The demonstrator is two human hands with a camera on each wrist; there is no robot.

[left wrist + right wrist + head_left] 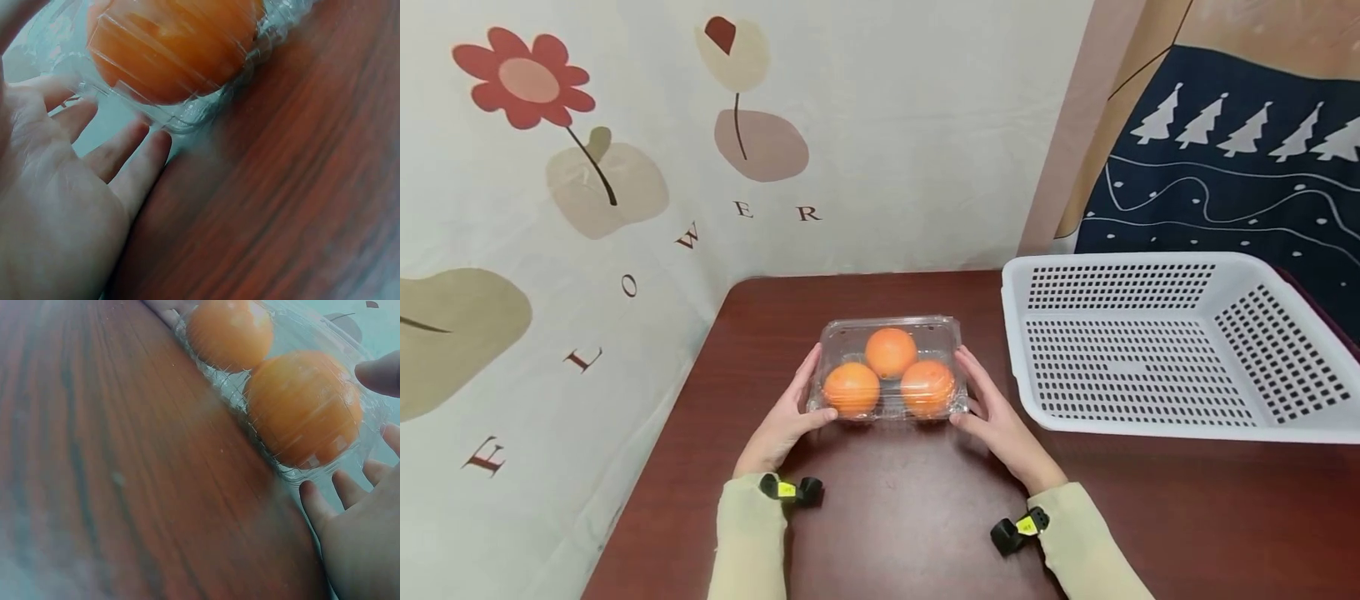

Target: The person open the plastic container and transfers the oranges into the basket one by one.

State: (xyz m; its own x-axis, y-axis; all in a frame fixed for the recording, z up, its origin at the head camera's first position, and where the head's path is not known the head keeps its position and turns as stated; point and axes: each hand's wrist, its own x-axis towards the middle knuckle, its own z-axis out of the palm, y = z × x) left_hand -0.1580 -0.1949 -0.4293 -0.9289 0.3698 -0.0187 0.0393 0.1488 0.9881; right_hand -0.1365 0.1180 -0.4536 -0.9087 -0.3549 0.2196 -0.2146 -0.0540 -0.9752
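Note:
In the head view a clear plastic clamshell box (891,407) sits on the dark red-brown table with three oranges inside: a back orange (891,352), a left orange (852,390) and a right orange (928,388). My left hand (786,425) holds the box's left end, thumb at the front corner and fingers along the side. At the opposite end my right hand (996,421) holds it the same way. The left wrist view shows fingertips (160,139) at the lower edge of the box. Spread fingers (317,503) meet the other end in the right wrist view.
A white perforated plastic basket (1021,367) stands to the right of the box. Behind and left of the table (887,508) hangs a pale cloth (910,142) with printed flowers and letters. A dark blue cloth (1210,183) with white trees hangs at the back right.

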